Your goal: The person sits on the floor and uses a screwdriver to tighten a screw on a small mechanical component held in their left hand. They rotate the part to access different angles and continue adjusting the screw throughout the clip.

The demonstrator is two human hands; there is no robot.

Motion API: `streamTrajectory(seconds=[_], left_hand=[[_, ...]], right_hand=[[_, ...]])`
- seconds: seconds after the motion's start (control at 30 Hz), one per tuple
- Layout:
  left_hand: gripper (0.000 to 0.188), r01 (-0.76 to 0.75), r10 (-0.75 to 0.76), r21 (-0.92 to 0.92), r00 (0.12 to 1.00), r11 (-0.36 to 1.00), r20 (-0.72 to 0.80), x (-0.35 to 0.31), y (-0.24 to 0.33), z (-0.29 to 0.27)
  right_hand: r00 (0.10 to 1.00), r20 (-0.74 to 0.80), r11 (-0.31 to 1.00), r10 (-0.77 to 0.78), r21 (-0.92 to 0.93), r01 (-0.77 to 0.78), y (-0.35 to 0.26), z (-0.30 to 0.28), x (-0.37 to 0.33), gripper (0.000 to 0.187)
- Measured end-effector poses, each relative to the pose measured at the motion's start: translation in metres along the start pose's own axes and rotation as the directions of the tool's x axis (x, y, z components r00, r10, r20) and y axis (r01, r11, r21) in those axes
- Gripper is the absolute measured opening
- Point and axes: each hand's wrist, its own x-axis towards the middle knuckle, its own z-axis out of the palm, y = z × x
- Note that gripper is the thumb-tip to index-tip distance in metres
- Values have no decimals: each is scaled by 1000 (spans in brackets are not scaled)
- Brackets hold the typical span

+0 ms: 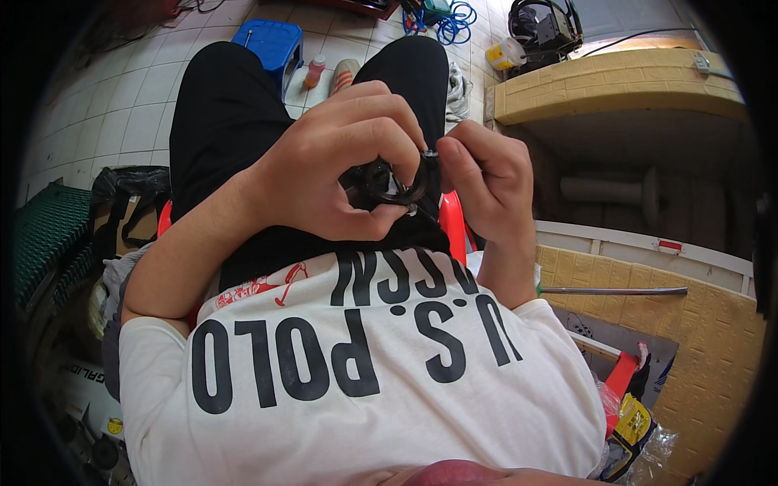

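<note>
Above my lap, my left hand (336,162) is closed around a dark, glossy ring-shaped part (416,193). Its thumb and fingers grip opposite sides of the ring, and a lighter piece shows inside the opening. My right hand (494,174) is closed in a pinch at the ring's upper right edge. A small shiny metal bit (429,153) shows there by the fingertips. Too little of it is visible to tell its kind, and the right fingers hide whatever else they hold.
A blue plastic stool (271,44) and a reddish bottle (314,71) stand on the tiled floor ahead. Blue coiled hose (458,23) lies beyond. To the right are a yellow ledge (616,85), a metal rod (616,290) and plastic packaging (636,425). Green slatted crates (53,223) stand left.
</note>
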Motion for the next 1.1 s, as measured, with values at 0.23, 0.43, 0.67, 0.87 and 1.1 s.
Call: streamTrajectory(seconds=[0.23,0.43,0.67,0.87,1.1], left_hand=[[44,6,-6,-11,1000,1000,2,0,0,1],[44,-9,10,-27,1000,1000,22,1,-3,2],[45,21,-21,-9,1000,1000,12,-2,-4,0],[46,25,-25,-7,1000,1000,8,-2,-4,2],[45,170,-179,-143,983,975,-50,-6,-14,-2]], right_hand=[[910,177,859,-374,-303,412,8,-23,16,23],[638,363,494,-679,-416,764,21,-34,36,33],[821,297,779,-488,-278,563,18,-24,31,24],[918,300,918,-260,-218,332,2,-26,20,19],[935,316,964,-160,-155,217,29,-35,43,30]])
